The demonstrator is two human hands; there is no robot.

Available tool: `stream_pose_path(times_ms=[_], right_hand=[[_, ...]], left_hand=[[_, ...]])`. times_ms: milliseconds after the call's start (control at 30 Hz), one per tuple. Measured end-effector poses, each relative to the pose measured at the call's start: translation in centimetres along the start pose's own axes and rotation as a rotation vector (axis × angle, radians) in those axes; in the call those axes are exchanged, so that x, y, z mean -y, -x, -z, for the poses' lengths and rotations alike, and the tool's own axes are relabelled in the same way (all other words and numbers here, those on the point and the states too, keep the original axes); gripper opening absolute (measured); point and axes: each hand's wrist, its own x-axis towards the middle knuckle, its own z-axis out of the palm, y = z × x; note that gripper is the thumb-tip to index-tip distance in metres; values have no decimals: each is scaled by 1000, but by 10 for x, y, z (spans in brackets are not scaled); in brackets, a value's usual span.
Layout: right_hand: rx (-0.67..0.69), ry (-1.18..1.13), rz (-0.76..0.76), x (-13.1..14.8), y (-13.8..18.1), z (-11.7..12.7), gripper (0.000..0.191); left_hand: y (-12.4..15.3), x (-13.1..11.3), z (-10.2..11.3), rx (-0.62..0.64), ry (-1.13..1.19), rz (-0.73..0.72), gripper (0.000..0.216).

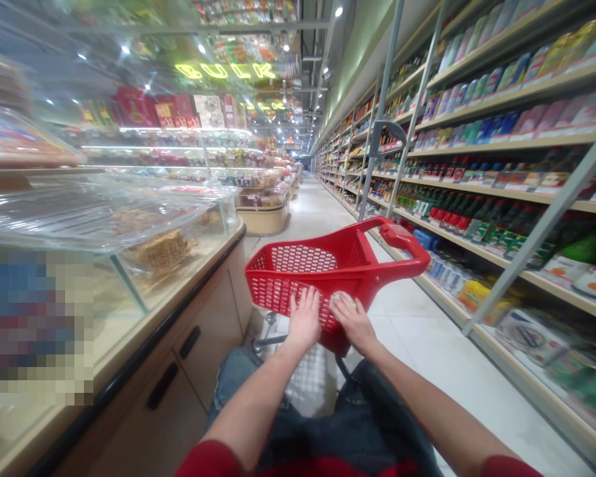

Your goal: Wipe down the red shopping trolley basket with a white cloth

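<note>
Honeycombed red basket (348,281), seemingly plastic

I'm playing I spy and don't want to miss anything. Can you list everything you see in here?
shopping cart: one, red, front centre
wad: one, white, against the cart's side
display case: at least one, clear, left
woven basket: one, tan, inside the case
cabinet handles: two, black, lower left
blurred goods: uncountable, mixed colours, far left
BULK sign: one, yellow-green, up high
boxes: several, red, back left
shelves: many, beige, right
bottles: many, mostly green, right shelves
poles: several, grey, by the shelves
lights: many, white, ceiling
floor: one, whitish, aisle
jeans: one pair, blue, bottom
sleeves: two, red, bottom
left hand: one, bare, on the cart
right hand: one, bare, over the wad
</note>
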Motion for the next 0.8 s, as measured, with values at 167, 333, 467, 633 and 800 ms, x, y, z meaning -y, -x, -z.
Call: stream_pose_path(times_ms=[167, 333, 467, 633, 800], right_hand=[[-81, -38, -12, -1, -45, 21, 40], [-26, -28, -14, -1, -71, 9, 42], [47, -29, 77, 18, -41, -18, 36], [61, -79, 115, 37, -56, -17, 36], [74, -158, 56, 41, -101, -24, 40]], left_hand=[[-2, 13, 5, 0, -12, 66, 67], [1, 19, 14, 32, -15, 83, 69], [9, 26, 11, 46, -13, 84, 69], [13, 42, 7, 57, -12, 128, 71], [11, 62, 10, 62, -27, 177, 72]])
